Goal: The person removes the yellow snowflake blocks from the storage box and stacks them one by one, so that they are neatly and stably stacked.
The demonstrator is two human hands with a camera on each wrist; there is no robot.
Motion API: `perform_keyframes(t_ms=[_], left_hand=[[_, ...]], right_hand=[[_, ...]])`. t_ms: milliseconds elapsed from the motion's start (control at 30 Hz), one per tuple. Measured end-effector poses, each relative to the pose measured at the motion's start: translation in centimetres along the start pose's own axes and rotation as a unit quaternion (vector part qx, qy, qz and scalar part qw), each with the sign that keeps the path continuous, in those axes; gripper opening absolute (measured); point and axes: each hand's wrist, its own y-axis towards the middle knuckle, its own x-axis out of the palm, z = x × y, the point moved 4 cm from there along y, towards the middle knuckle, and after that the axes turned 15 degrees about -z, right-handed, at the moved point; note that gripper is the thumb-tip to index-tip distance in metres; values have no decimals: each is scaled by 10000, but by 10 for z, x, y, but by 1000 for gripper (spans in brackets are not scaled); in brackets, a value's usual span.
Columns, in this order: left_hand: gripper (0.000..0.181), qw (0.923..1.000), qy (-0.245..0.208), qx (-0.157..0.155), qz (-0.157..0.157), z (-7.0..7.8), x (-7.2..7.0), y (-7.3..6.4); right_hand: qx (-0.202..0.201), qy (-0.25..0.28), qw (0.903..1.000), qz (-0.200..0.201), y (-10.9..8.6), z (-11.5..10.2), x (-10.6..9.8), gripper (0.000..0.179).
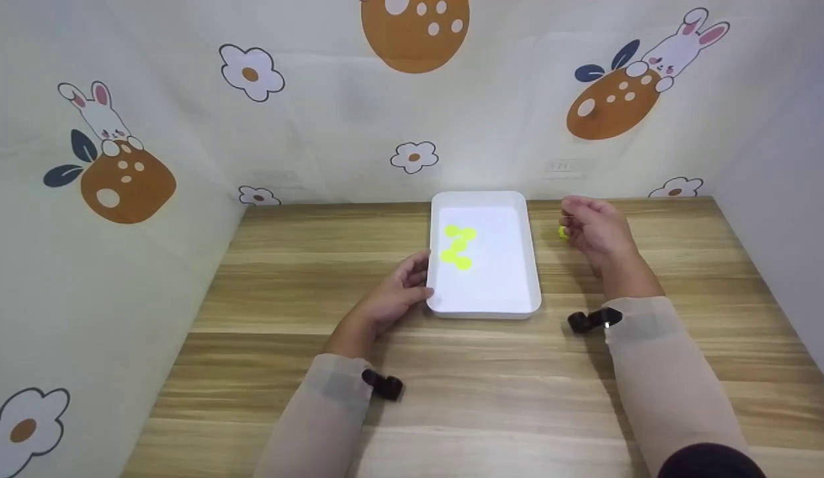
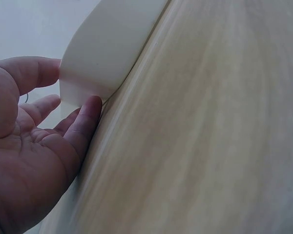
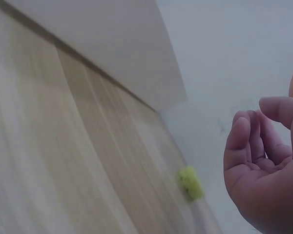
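A white rectangular tray [image 1: 494, 292] lies on the table. Inside it, toward its left side, several bright yellow round pieces [image 1: 459, 245] form a zigzag group. My left hand [image 1: 400, 292] is at the tray's left wall, its spread fingertips touching the wall and rim. In the left wrist view, fingers [image 2: 90, 114] reach the wall's lower edge. My right hand [image 1: 601, 232] is raised to the right of the tray with loosely bent fingers and nothing visible between them. Beside it, a small yellow block [image 3: 191, 183] rests on the table, partly hidden by the hand in the head view.
The wood-grain table [image 1: 272, 312] ends at a patterned cloth wall [image 1: 338, 133] behind the tray. A pale wall [image 1: 777, 199] borders the right side. Small black devices [image 1: 385, 385] sit at both sleeve cuffs.
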Motion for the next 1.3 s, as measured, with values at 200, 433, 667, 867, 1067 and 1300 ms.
perform_keyframes(t_ms=[200, 433, 667, 867, 1067, 1300], left_hand=[[81, 10000, -31, 17, 3, 1, 1, 0], [80, 9999, 24, -70, 110, 1, 0, -1], [80, 9999, -65, -51, 95, -1, 0, 0], [80, 9999, 4, -43, 116, 0, -1, 0], [80, 9999, 16, -34, 105, -1, -1, 1], [79, 9999, 22, -70, 88, -1, -1, 0]], right_hand=[[-240, -70, 9991, -339, -3, -3, 24, 15], [-378, -253, 9974, -551, -5, -2, 46, 13], [-438, -475, 9955, -698, -5, 1, 57, 15], [-438, -676, 9933, -834, -8, -1, 68, 9], [-220, -780, 9931, -847, -7, -3, 82, 13], [132, -835, 9925, -885, 9, -7, 106, 20]])
